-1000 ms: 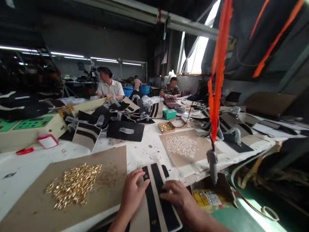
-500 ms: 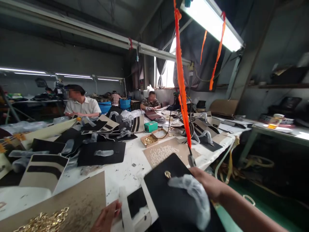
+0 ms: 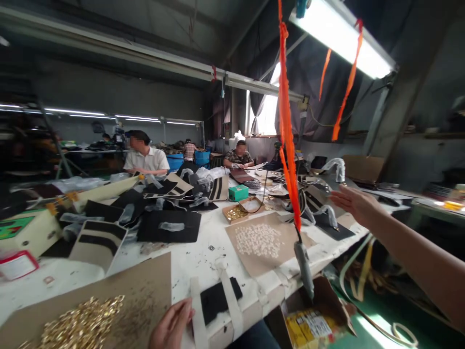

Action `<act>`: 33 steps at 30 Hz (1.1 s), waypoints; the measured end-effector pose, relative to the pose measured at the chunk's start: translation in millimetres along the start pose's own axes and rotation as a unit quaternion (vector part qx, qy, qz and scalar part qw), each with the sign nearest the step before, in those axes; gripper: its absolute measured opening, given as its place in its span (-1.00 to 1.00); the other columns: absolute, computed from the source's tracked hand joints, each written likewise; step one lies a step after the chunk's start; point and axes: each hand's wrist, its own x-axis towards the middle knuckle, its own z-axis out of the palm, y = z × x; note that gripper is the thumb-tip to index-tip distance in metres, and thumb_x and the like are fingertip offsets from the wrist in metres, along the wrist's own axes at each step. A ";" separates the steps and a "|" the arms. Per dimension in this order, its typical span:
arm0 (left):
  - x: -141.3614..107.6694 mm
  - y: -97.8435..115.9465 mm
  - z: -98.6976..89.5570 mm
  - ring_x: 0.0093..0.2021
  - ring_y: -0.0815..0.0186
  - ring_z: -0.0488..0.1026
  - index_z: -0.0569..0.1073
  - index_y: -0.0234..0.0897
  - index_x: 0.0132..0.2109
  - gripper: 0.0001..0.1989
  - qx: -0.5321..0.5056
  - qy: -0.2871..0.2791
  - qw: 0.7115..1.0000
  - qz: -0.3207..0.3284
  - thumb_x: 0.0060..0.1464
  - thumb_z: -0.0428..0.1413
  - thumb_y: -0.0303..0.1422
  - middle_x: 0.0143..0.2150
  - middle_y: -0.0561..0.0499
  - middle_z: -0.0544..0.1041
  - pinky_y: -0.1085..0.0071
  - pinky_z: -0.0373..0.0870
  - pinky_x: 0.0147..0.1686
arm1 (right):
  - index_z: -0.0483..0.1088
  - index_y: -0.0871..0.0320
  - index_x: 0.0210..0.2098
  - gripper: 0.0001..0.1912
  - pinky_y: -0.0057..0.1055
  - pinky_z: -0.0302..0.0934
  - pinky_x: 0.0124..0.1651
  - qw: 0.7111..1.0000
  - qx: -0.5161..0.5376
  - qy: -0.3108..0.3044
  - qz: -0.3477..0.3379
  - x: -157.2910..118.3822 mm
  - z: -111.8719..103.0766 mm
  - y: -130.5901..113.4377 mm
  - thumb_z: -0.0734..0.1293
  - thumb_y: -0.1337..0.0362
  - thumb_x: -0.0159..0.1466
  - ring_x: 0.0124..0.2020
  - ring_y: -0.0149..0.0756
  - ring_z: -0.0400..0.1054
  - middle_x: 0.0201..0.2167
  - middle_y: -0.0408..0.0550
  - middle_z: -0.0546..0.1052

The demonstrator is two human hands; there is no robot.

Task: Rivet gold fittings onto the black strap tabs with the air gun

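Observation:
My right hand reaches out over the far right of the table, fingers stretched out. Just beyond its fingertips is a black panel with a plastic-wrapped handle, above the pile there; whether they touch I cannot tell. My left hand is at the front edge, fingers and thumb pressed together; what is between them, if anything, is hidden. Beside it, a small black pad lies between pale strips on the table. Gold metal fittings are heaped on brown card to its left.
A grey hand tool hangs from an orange-wrapped cord. Small white pieces cover a card. Black and beige panels lie on the left. An open carton stands below the edge. Other people sit across the table.
My right hand has carried the black panel from in front of me to the far right pile and its fingers have straightened. My left hand stays by the pad. The view has swung left.

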 end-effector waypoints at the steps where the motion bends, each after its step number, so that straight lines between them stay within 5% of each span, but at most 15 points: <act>1: -3.2 -0.2 2.3 -0.08 -0.09 0.67 0.67 -0.27 -0.15 -0.32 -0.006 0.003 1.000 0.010 -0.23 0.37 0.22 -0.16 -0.11 0.74 0.18 0.61 0.01 | 0.50 0.23 -0.09 -0.66 -0.36 0.41 -0.06 1.000 -0.004 -0.014 -0.012 -3.3 14.1 8.6 0.47 0.08 0.32 -0.18 -0.21 0.58 -0.15 0.21 0.62; 5: -14.1 0.5 9.6 -0.13 -0.01 0.66 0.65 -0.30 -0.16 -0.41 0.006 -0.003 0.998 0.055 -0.03 0.30 0.18 -0.23 -0.12 0.71 0.25 0.57 -0.06 | 0.56 0.21 -0.10 -0.59 -0.33 0.42 -0.29 0.981 -0.043 -0.187 -0.026 -48.5 79.2 65.1 0.44 -0.04 0.32 -0.38 -0.19 0.52 -0.30 0.15 0.62; 9: -21.4 3.1 11.6 -0.20 0.06 0.62 0.65 -0.29 -0.17 -0.50 0.032 -0.011 0.997 0.070 0.12 0.22 0.10 -0.29 -0.09 0.68 0.31 0.51 -0.16 | 0.52 0.20 -0.24 -0.48 -0.31 0.38 -0.30 0.906 -0.122 -0.403 -0.050 -109.9 170.4 112.9 0.28 -0.18 0.39 -0.37 -0.19 0.50 -0.37 0.06 0.60; 11: -23.5 3.0 11.9 -0.23 0.10 0.60 0.64 -0.29 -0.19 -0.52 0.036 -0.015 0.997 0.067 0.16 0.20 0.08 -0.32 -0.09 0.66 0.33 0.47 -0.20 | 0.50 0.18 -0.33 -0.46 -0.31 0.36 -0.26 0.867 -0.166 -0.463 -0.084 -131.2 227.0 130.4 0.23 -0.16 0.42 -0.35 -0.21 0.49 -0.38 0.02 0.59; 15: -24.0 -2.9 12.2 -0.29 0.15 0.53 0.65 -0.28 -0.20 -0.56 0.037 -0.010 0.998 0.043 0.19 0.17 0.04 -0.36 -0.06 0.61 0.35 0.42 -0.26 | 0.54 0.17 -0.08 -0.60 -0.28 0.38 -0.07 0.827 -0.240 -0.463 -0.211 -147.7 350.3 166.1 0.35 -0.05 0.38 -0.14 -0.17 0.53 -0.12 0.05 0.63; 18: -22.8 -8.9 11.7 -0.28 0.13 0.53 0.66 -0.23 -0.21 -0.65 0.035 0.004 0.999 0.020 0.18 0.18 -0.04 -0.38 -0.06 0.60 0.32 0.43 -0.21 | 0.43 0.17 0.20 -0.49 -0.20 0.31 0.18 0.796 -0.299 -0.437 -0.292 -150.9 435.8 193.9 0.43 0.09 0.33 0.14 -0.08 0.44 0.17 0.15 0.52; 22: -22.3 -13.5 10.7 -0.21 0.09 0.56 0.68 -0.22 -0.22 -0.74 0.025 0.009 1.000 0.009 0.17 0.19 -0.15 -0.35 -0.09 0.64 0.28 0.44 -0.12 | 0.49 0.18 0.16 -0.54 -0.05 0.22 0.24 0.779 -0.337 -0.438 -0.297 -154.6 509.0 221.4 0.43 0.20 0.29 0.17 0.06 0.41 0.11 0.19 0.57; 24: -22.9 -14.1 10.3 -0.21 0.08 0.56 0.68 -0.23 -0.24 -0.77 0.018 0.015 1.000 0.004 0.15 0.21 -0.19 -0.34 -0.11 0.65 0.27 0.44 -0.10 | 0.55 0.17 0.05 -0.66 -0.08 0.28 0.12 0.776 -0.351 -0.436 -0.289 -153.1 520.3 225.8 0.41 0.21 0.31 0.00 0.04 0.49 -0.07 0.15 0.65; 27: -25.0 -11.2 9.0 -0.24 0.11 0.55 0.69 -0.25 -0.25 -0.78 -0.021 0.017 1.000 -0.011 0.13 0.24 -0.20 -0.37 -0.09 0.64 0.27 0.44 -0.10 | 0.56 0.12 0.03 -0.68 -0.21 0.32 -0.09 0.787 -0.363 -0.417 -0.273 -149.2 503.1 211.6 0.33 0.12 0.39 -0.17 -0.04 0.53 -0.18 0.08 0.67; 30: -26.7 -3.6 6.6 -0.22 0.14 0.56 0.67 -0.29 -0.20 -0.66 -0.098 0.010 0.995 -0.014 0.15 0.25 -0.07 -0.34 -0.09 0.64 0.27 0.45 -0.09 | 0.57 0.10 -0.02 -0.61 -0.33 0.27 -0.34 0.825 -0.310 -0.400 -0.251 -155.4 451.5 169.3 0.37 -0.04 0.35 -0.36 -0.14 0.51 -0.33 -0.02 0.65; 33: -27.8 4.6 5.5 -0.09 0.09 0.58 0.58 -0.35 0.11 -0.34 -0.244 0.026 0.969 -0.017 0.11 0.25 0.13 -0.06 -0.20 0.64 0.24 0.51 -0.09 | 0.61 0.04 -0.12 -0.58 -0.36 0.20 -0.52 0.863 -0.254 -0.374 -0.225 -178.2 380.9 120.4 0.43 -0.15 0.29 -0.48 -0.17 0.45 -0.44 -0.05 0.62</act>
